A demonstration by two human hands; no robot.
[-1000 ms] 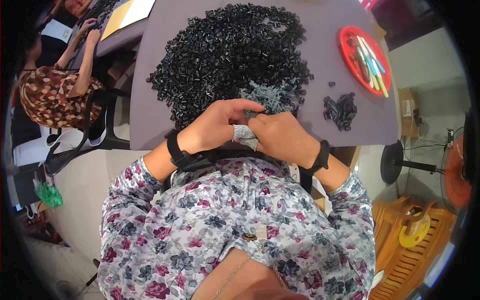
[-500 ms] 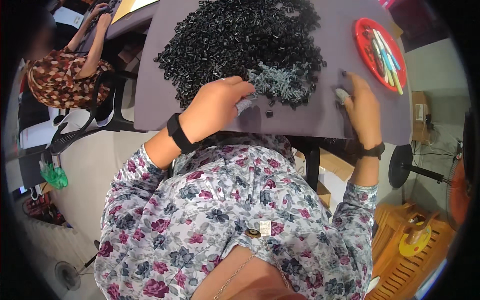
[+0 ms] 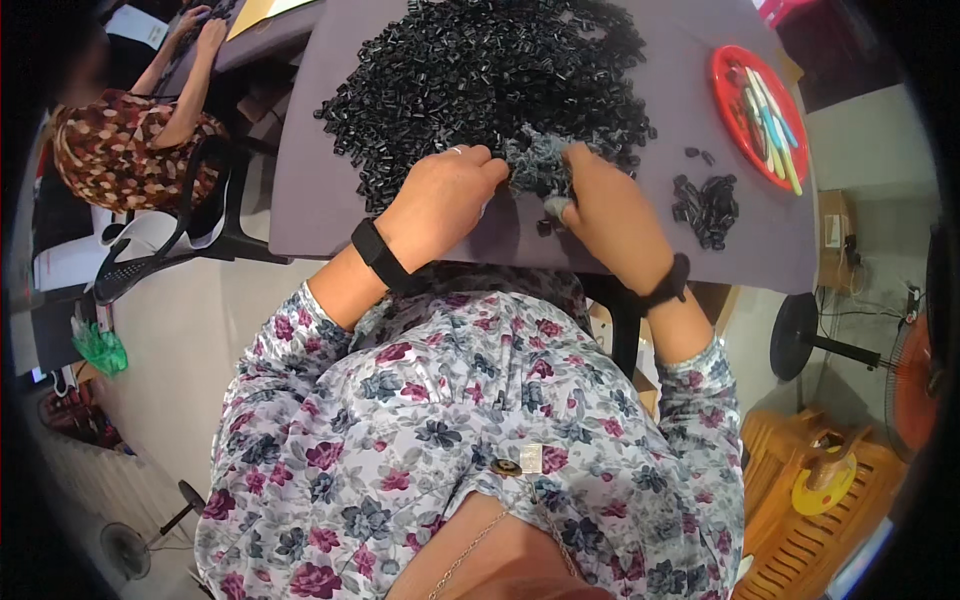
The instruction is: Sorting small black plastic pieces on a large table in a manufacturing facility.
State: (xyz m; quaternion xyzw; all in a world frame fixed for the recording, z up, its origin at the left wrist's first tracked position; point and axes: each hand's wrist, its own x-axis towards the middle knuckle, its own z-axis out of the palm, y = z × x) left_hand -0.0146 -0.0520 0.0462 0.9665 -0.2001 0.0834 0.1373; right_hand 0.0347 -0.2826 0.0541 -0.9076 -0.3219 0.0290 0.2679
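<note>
A broad heap of small black pieces (image 3: 470,75) covers the middle of the table, with small grey pieces (image 3: 538,158) bunched at its near edge. Left of the grey bunch is my left hand (image 3: 440,195), its fingers curled together; whatever they pinch is hidden behind the knuckles. My right hand (image 3: 620,215) reaches in from the right over the grey pieces. Its index finger and wrapped thumb (image 3: 560,208) are apart, with grey and dark pieces beyond them. A smaller pile of black pieces (image 3: 706,210) lies to the right of that hand.
A red plate (image 3: 722,75) holding several pens or slim tools sits on the table's far right. At the left, another person (image 3: 130,150) works at a separate table beside a black chair (image 3: 215,170). An orange plastic chair (image 3: 800,510) and a fan (image 3: 912,385) stand at the right.
My right hand has moved left from the table's right side to the grey pieces, uncovering the small black pile. My left hand stays nearly in place.
</note>
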